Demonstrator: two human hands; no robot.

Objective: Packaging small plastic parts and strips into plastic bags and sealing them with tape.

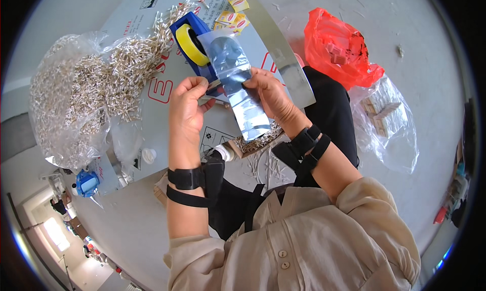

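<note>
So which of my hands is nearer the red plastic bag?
Right. Your right hand is left of the red plastic bag and apart from it; your left hand is farther left, beyond the silvery pouch.

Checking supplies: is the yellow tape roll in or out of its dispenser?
In: the yellow roll sits within the blue dispenser.

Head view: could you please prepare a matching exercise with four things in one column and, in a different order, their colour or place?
1. Tape roll
2. Silvery strip
3. Tape dispenser
4. Large cotton swab heap

A. blue
B. at the picture's left
C. yellow
D. in the right hand

Pairs: 1-C, 2-D, 3-A, 4-B
</note>
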